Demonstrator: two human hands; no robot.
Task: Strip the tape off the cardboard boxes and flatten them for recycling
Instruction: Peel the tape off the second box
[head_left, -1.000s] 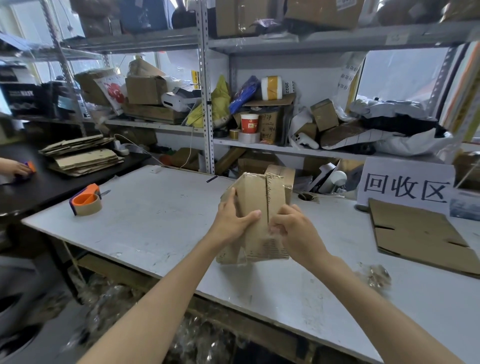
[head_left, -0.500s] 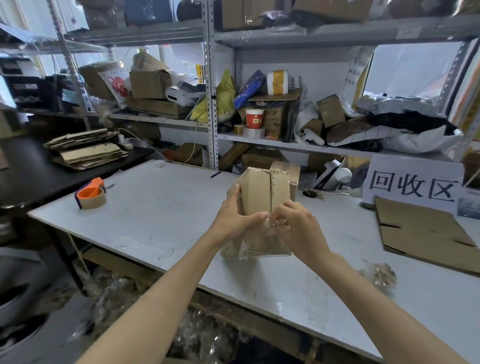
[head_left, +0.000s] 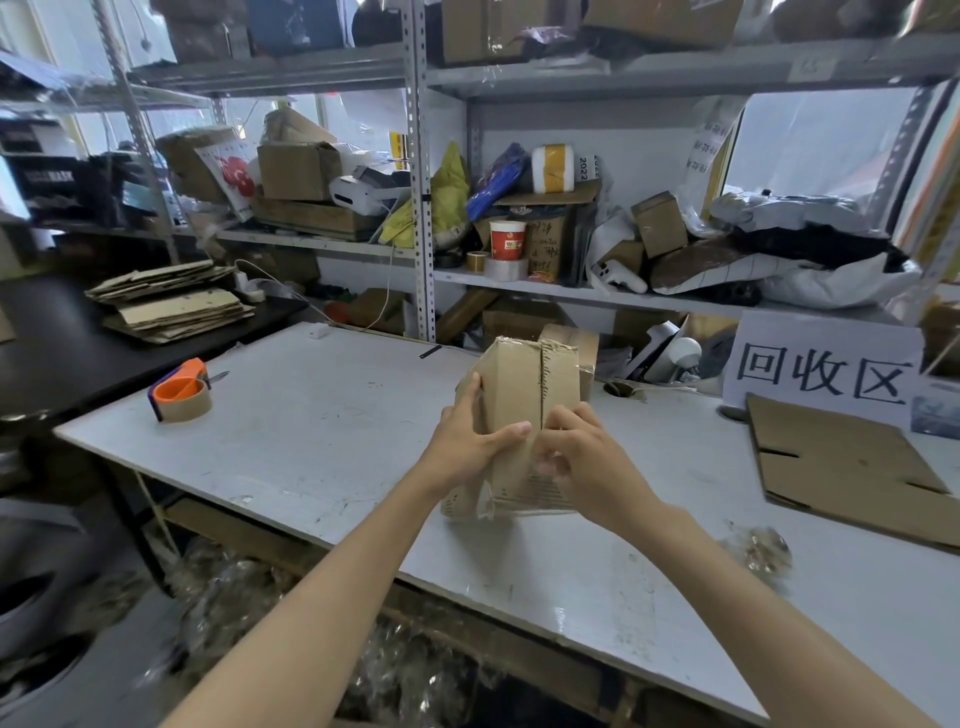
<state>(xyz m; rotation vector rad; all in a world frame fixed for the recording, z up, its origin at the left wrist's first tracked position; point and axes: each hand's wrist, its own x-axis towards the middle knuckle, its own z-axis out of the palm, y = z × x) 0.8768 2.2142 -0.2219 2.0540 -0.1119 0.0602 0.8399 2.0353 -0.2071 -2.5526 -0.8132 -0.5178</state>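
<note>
Left hand (head_left: 467, 447) clasps the left side of the upright cardboard box (head_left: 519, 384), thumb across its front. Right hand (head_left: 582, 457) curls its fingers at the centre seam; blur hides whether tape is pinched. The box stands at the middle of the table (head_left: 311, 415). Peeling probably goes best low along the seam, left hand bracing. Beyond: tape dispenser (head_left: 182, 392), left; flattened cardboard (head_left: 841, 467), right.

Both bare forearms reach forward from the bottom edge and converge. Left hand (head_left: 470, 441) grips box (head_left: 519, 384) on its left side: thumb laid across the front, fingers wrapped round the edge. Right hand (head_left: 587, 462) is just beside it, back to camera, fingers curled, pinching at the box's centre seam; fingertips blurred.
</note>
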